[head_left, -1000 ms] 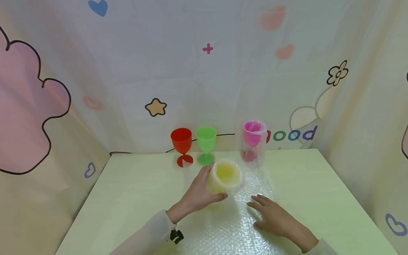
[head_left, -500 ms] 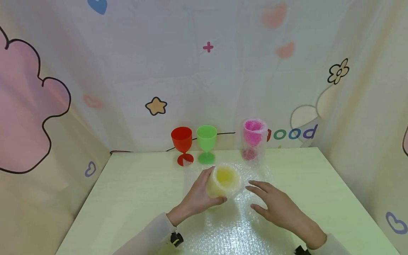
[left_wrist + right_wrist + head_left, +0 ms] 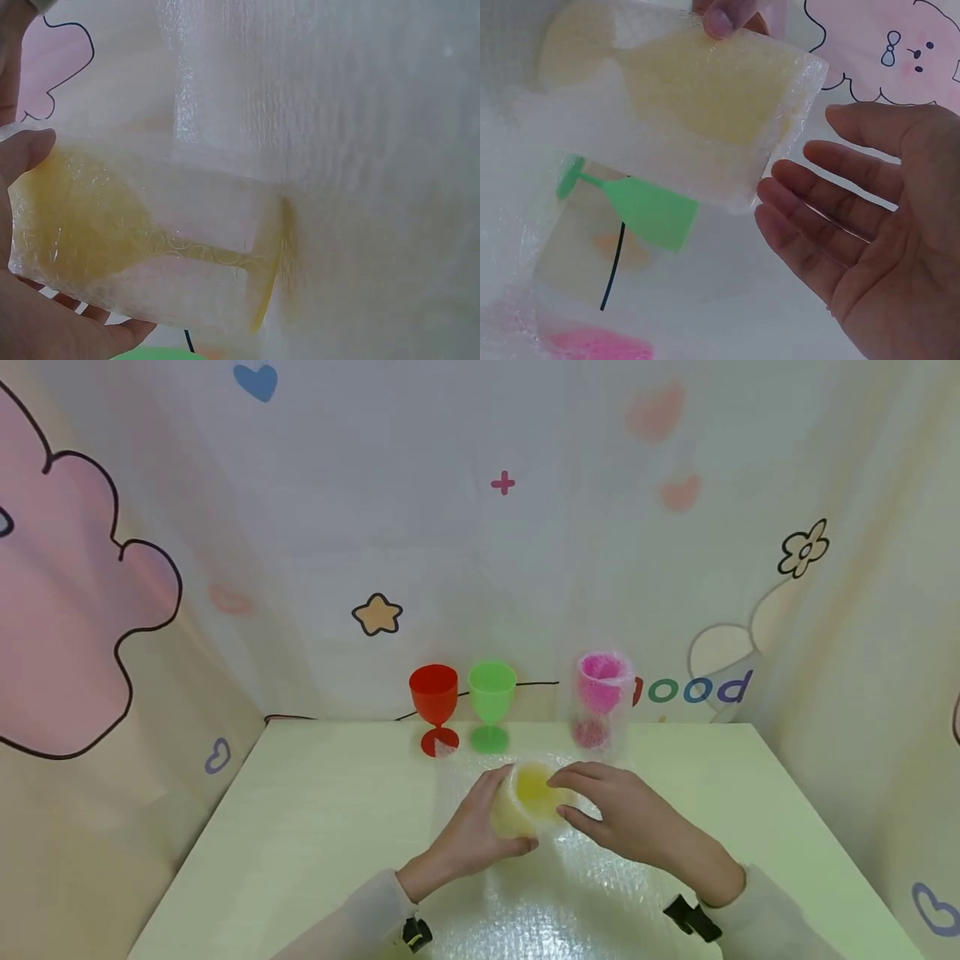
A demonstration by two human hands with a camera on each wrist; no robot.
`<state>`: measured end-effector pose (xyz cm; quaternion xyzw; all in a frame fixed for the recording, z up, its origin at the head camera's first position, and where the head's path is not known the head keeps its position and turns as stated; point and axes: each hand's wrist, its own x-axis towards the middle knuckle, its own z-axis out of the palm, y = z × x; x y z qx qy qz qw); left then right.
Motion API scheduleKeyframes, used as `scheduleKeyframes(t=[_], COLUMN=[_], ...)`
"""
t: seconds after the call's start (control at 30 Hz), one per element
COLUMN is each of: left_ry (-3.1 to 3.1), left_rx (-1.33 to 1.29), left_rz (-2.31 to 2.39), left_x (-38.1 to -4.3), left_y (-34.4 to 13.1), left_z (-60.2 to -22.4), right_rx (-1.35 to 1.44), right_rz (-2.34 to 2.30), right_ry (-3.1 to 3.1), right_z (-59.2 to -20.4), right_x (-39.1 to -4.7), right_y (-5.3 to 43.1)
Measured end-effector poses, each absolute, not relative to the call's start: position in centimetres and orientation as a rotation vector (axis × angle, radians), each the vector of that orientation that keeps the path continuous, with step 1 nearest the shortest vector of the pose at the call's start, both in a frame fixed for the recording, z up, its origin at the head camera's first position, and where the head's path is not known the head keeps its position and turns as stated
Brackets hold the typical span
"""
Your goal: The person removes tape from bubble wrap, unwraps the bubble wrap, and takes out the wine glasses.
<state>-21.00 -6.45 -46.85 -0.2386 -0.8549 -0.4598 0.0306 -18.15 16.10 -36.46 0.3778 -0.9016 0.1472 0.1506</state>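
Note:
A yellow goblet is rolled up in bubble wrap, and its stem and foot show through the layers in the left wrist view. My left hand grips the wrapped bowl from the left, thumb on the near side. The cup's mouth faces up toward the head camera. At the mouth's right side is my right hand, its loosely bent fingertips overlapping the rim in the head view. Seen from the right wrist, those fingers reach the wrap's end edge and hold nothing.
At the table's back stand a red goblet and a green goblet. Right of them is a pink goblet inside bubble wrap. A bubble wrap sheet lies on the table under my hands. A printed curtain hangs behind.
My right hand has risen from over the sheet and moved left to the wrapped goblet's rim. The left hand still grips the yellow goblet, with little movement.

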Motion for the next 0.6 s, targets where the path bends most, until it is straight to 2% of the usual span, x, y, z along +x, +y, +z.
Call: scheduleKeyframes(t=[0.33, 0.6], left_ry=[-2.603, -2.579], left_rx=[-0.781, -0.791], left_rz=[-1.383, -1.393], left_x=[-21.1, -21.1], left_y=[-6.5, -6.5], left_z=[-47.2, -47.2], right_rx=[1.235, 1.390], right_rz=[0.384, 0.313], right_ry=[-2.808, -2.756], right_z=[-36.1, -36.5], right_x=[-18.7, -19.3], right_y=[14.3, 14.2])
